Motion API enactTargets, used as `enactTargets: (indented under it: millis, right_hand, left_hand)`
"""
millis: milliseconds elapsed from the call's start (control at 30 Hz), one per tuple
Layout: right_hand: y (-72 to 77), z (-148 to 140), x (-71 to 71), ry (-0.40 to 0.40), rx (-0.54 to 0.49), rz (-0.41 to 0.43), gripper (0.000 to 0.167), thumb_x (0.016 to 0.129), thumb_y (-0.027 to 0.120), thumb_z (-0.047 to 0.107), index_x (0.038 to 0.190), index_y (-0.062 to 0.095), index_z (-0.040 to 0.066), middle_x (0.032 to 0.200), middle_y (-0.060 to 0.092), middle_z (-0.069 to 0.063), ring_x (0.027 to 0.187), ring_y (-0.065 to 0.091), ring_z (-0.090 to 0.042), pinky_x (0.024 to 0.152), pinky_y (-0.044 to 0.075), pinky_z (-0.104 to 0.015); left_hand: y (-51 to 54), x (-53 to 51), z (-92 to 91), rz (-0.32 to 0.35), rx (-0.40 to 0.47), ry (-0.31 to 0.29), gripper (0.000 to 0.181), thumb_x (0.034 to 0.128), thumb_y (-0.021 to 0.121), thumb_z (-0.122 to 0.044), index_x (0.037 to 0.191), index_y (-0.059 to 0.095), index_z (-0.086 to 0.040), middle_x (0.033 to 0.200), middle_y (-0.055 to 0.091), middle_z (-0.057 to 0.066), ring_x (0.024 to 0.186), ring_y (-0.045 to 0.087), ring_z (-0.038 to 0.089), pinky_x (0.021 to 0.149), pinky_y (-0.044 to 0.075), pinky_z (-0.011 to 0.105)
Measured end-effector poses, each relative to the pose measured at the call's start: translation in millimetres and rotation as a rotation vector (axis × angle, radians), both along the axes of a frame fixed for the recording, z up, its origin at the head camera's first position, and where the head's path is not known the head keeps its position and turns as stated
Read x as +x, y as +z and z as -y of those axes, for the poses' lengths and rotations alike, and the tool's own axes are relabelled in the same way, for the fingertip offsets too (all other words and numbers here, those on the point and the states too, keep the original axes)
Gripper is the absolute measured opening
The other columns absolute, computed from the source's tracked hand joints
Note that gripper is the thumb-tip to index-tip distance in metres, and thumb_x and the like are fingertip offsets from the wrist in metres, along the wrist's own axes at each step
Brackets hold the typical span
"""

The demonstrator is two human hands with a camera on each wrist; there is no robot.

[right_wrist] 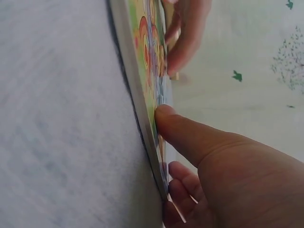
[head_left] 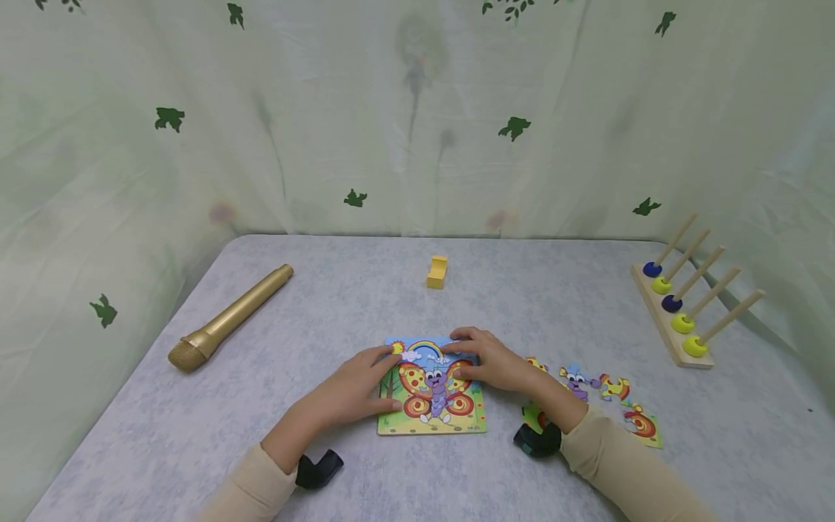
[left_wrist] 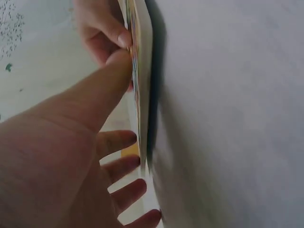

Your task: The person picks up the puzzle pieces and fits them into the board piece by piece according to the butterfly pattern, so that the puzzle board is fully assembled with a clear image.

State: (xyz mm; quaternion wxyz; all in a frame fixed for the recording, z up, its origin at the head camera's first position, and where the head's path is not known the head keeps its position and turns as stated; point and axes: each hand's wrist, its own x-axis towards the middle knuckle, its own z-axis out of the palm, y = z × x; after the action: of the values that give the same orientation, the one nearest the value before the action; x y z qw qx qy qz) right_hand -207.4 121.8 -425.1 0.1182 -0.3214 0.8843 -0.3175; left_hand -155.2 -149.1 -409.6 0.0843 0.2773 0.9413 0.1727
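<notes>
At left of frame, lying aslant on the mottled grey surface [head_left: 326,304], a gold microphone [head_left: 238,312], mesh head toward lower left. Below centre, left hand [head_left: 355,384], fingers spread apart, thumb resting on the left side of a butterfly puzzle [head_left: 435,395]. Puzzle flat in lower centre of frame, rainbow at its top. Above it, well apart, a small yellow block [head_left: 437,274], chair-shaped. Right of centre, right hand [head_left: 492,362], thumb and fingers apart, touching the puzzle's upper right. Farther right, loose puzzle pieces [head_left: 615,387], partly hidden by the right forearm. At right of frame, wooden peg rack [head_left: 660,315], five slanting pegs, a blue or yellow bead low on each.
</notes>
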Motion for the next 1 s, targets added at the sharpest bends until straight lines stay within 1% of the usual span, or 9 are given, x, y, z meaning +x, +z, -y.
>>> enactTargets:
  millis: [67, 167, 333, 400, 500, 600, 700, 867, 1000]
  right_hand:
    - [0.8, 0.2, -0.1, -0.007, 0.008, 0.012, 0.041, 0.084, 0.064, 0.027, 0.124, 0.056, 0.022, 0.132, 0.038, -0.005, 0.119, 0.032, -0.026, 0.095, 0.03, -0.048]
    - [3.6, 0.8, 1.0, -0.009, 0.003, 0.034, 0.044, 0.082, 0.066, 0.028, 0.125, 0.055, 0.02, 0.133, 0.038, -0.006, 0.121, 0.031, -0.027, 0.096, 0.029, -0.049]
    - [14.3, 1.6, 5.1, -0.034, -0.027, 0.129, 0.053, 0.082, 0.067, 0.027, 0.13, 0.049, 0.014, 0.138, 0.032, -0.008, 0.126, 0.026, -0.029, 0.098, 0.027, -0.05]
    - [21.5, -0.2, 7.9, -0.052, -0.042, 0.135, 0.055, 0.082, 0.067, 0.025, 0.131, 0.046, 0.013, 0.14, 0.03, -0.009, 0.128, 0.025, -0.029, 0.098, 0.027, -0.051]
    - [36.3, -7.8, 15.3, -0.09, -0.084, 0.098, 0.06, 0.08, 0.069, 0.025, 0.133, 0.044, 0.014, 0.141, 0.03, -0.009, 0.128, 0.025, -0.029, 0.097, 0.028, -0.052]
    - [48.7, -21.5, 22.2, -0.12, -0.145, 0.034, 0.063, 0.078, 0.071, 0.025, 0.133, 0.043, 0.015, 0.14, 0.032, -0.008, 0.127, 0.027, -0.029, 0.095, 0.03, -0.054]
    - [56.9, -39.4, 29.5, -0.145, -0.205, -0.029, 0.065, 0.077, 0.072, 0.023, 0.134, 0.042, 0.016, 0.139, 0.034, -0.006, 0.127, 0.029, -0.028, 0.094, 0.031, -0.054]
    - [58.1, -71.1, 40.4, -0.209, -0.248, -0.122, 0.066, 0.076, 0.072, 0.023, 0.134, 0.042, 0.015, 0.137, 0.036, -0.007, 0.126, 0.03, -0.029, 0.094, 0.029, -0.057]
    - [50.7, -89.0, 45.4, -0.231, -0.252, -0.136, 0.063, 0.078, 0.071, 0.018, 0.133, 0.042, 0.011, 0.135, 0.038, -0.01, 0.124, 0.031, -0.032, 0.092, 0.029, -0.059]
  left_hand:
    - [-2.7, 1.9, 9.0, 0.022, 0.027, 0.003, 0.081, 0.0768, 0.062, -0.053, 0.14, 0.033, -0.011, 0.144, 0.026, 0.008, 0.129, 0.023, 0.027, 0.102, 0.023, 0.044]
    - [-10.0, 1.9, 18.0, 0.026, 0.081, -0.029, 0.087, 0.0747, 0.062, -0.056, 0.141, 0.03, -0.01, 0.146, 0.022, 0.006, 0.131, 0.02, 0.027, 0.102, 0.019, 0.046]
    - [-17.0, 2.0, 22.6, 0.022, 0.146, -0.049, 0.088, 0.0741, 0.062, -0.058, 0.141, 0.03, -0.01, 0.146, 0.021, 0.005, 0.131, 0.018, 0.028, 0.102, 0.016, 0.049]
    - [-18.3, 2.2, 23.0, 0.026, 0.153, -0.044, 0.088, 0.0739, 0.061, -0.058, 0.141, 0.03, -0.012, 0.146, 0.021, 0.004, 0.131, 0.017, 0.028, 0.103, 0.015, 0.048]
    - [-19.8, 1.9, 23.0, 0.028, 0.165, -0.043, 0.088, 0.0737, 0.061, -0.06, 0.141, 0.03, -0.013, 0.146, 0.021, 0.002, 0.131, 0.016, 0.027, 0.103, 0.015, 0.048]
    - [-20.6, 1.8, 23.1, 0.029, 0.164, -0.036, 0.088, 0.0734, 0.06, -0.061, 0.141, 0.03, -0.013, 0.147, 0.02, 0.001, 0.132, 0.016, 0.027, 0.103, 0.014, 0.047]
    - [-20.7, 2.1, 23.3, 0.028, 0.163, -0.029, 0.088, 0.0731, 0.06, -0.061, 0.141, 0.03, -0.014, 0.147, 0.02, 0.0, 0.132, 0.015, 0.026, 0.103, 0.014, 0.047]
    - [-20.4, 3.0, 23.5, 0.039, 0.162, -0.02, 0.088, 0.0731, 0.061, -0.061, 0.142, 0.03, -0.015, 0.147, 0.02, -0.001, 0.132, 0.014, 0.025, 0.104, 0.013, 0.046]
    - [-20.6, 3.4, 23.7, 0.043, 0.157, -0.017, 0.087, 0.0733, 0.061, -0.06, 0.142, 0.03, -0.016, 0.147, 0.02, -0.001, 0.132, 0.014, 0.025, 0.104, 0.013, 0.046]
